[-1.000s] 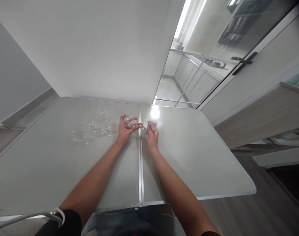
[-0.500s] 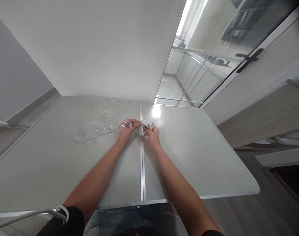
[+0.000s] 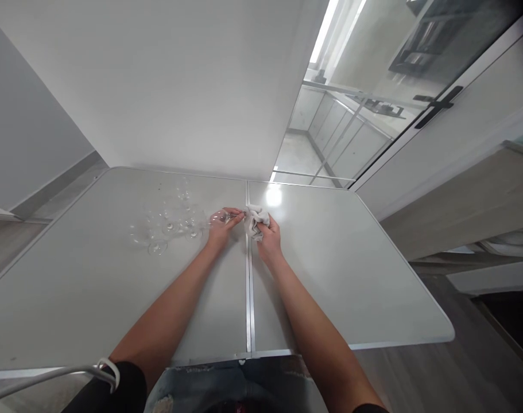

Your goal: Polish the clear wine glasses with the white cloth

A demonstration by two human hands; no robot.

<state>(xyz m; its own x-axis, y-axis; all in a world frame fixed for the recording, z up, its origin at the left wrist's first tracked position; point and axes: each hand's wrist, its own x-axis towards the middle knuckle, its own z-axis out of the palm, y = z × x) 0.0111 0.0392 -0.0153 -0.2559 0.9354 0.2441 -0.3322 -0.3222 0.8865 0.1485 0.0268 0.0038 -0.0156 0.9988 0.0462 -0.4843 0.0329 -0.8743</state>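
Observation:
My left hand (image 3: pixel 221 229) is closed around a clear wine glass (image 3: pixel 219 217), held on its side with the bowl toward the left and the stem toward the right. In my right hand (image 3: pixel 270 241) is a bunched white cloth (image 3: pixel 256 222), pressed around the foot end of the glass, so the foot is mostly hidden. Left of my hands, several more clear wine glasses (image 3: pixel 170 227) stand grouped on the table; their outlines overlap and are faint.
The pale folding table (image 3: pixel 339 275) has a metal seam (image 3: pixel 249 298) down its middle. Behind it rises a white wall (image 3: pixel 192 86). A glass door with a black handle (image 3: pixel 437 107) stands at the back right. A grey cable (image 3: pixel 50 376) runs by my left elbow.
My right hand and the cloth have shifted slightly to the right, and the cloth is bunched differently, showing more of itself. My left hand keeps the glass in nearly the same place.

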